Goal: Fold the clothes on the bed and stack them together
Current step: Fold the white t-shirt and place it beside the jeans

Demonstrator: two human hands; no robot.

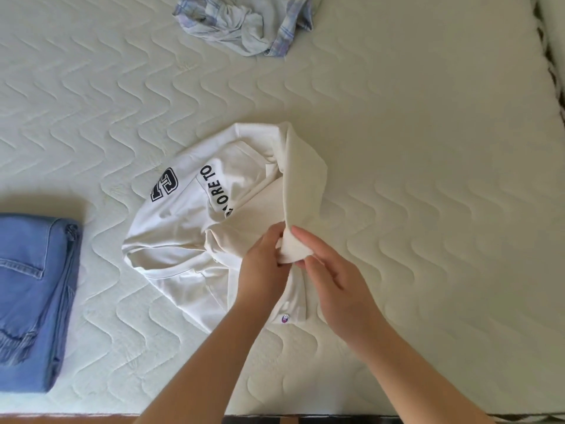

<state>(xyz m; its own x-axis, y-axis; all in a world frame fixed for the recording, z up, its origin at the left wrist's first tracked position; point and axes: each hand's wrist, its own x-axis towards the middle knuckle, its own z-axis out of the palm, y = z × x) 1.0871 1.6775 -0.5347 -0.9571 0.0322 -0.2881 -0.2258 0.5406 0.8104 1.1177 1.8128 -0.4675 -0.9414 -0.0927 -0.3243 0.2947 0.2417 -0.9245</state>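
Two hands are seen over the near middle of the bed: the left hand and the right hand together pinch one end of a folded-over strip of a white shirt, lifted off the rest. Three garments are counted. The white shirt is spread crumpled at the bed's middle, black lettering showing. One pair of folded jeans is laid at the left edge, well apart. One crumpled checked shirt is left at the far edge. Bare mattress is open toward the right edge.
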